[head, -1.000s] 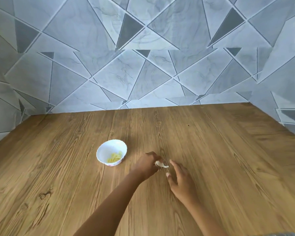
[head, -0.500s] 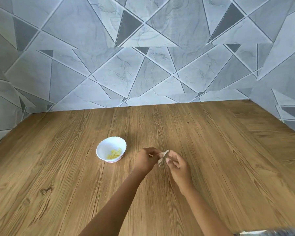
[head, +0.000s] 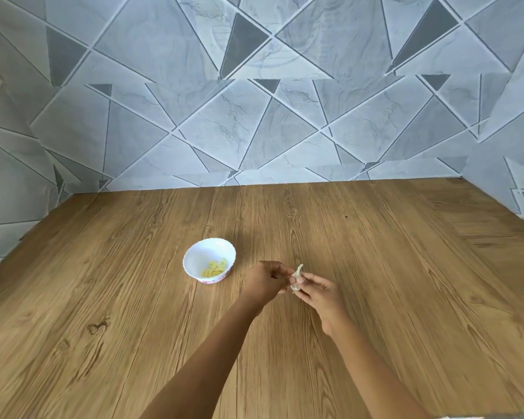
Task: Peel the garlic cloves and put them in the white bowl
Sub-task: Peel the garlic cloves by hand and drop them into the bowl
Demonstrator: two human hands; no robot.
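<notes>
A small white bowl (head: 194, 258) with a scalloped rim stands on the wooden table and holds several peeled yellowish cloves (head: 215, 268). Just right of it, above the table, both hands meet on one pale garlic clove (head: 297, 278) with papery skin sticking up. My left hand (head: 266, 281) has its fingers curled and pinches the clove from the left. From the right, my right hand (head: 319, 293) pinches it with thumb and fingertips.
The wooden table (head: 405, 282) runs back to a grey geometric tiled wall (head: 254, 116), with wall panels also at the left and right sides. A dark edge of something shows at the bottom right corner (head: 496, 416).
My right hand, open beside the clove a second ago, has closed in and taken hold of it. Both hands have lifted slightly off the table and now work the clove together.
</notes>
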